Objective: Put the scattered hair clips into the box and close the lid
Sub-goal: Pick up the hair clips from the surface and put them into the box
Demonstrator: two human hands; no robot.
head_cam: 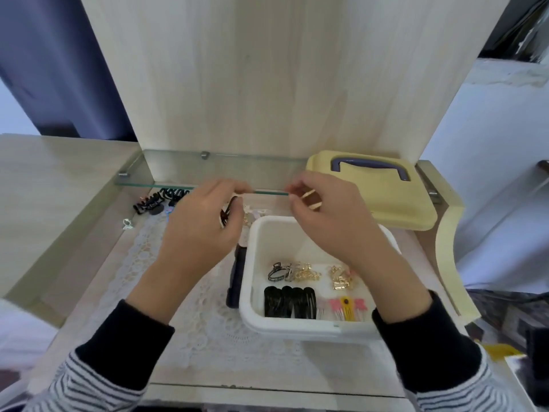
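- Your white box (309,326) sits open on the surface (98,257), with black snap clips (289,302) and gold clips (306,273) already inside.
- Your left hand (202,224) grips a dark claw clip (227,214) beside the box. Your right hand (329,221) pinches a cream clip (312,200) above its far rim.
- Black claw clips (162,200) lie loose farther back, and the yellow lid (383,203) is off, so closing remains.

Smooth, slightly glossy plastic white box (297,330). At its 1 o'clock, yellow lid (395,203), matt plastic. Inside, black snap clips (289,301) glossy, gold clips (306,273) shiny metal. At 11 o'clock, brown claw clip (227,214), glossy plastic. At 12, cream clip (310,199), smooth. At 9, lace mat (208,322), bumpy white cloth. Smooth glass shelf (178,171); back panel (252,69) matt wood grain.
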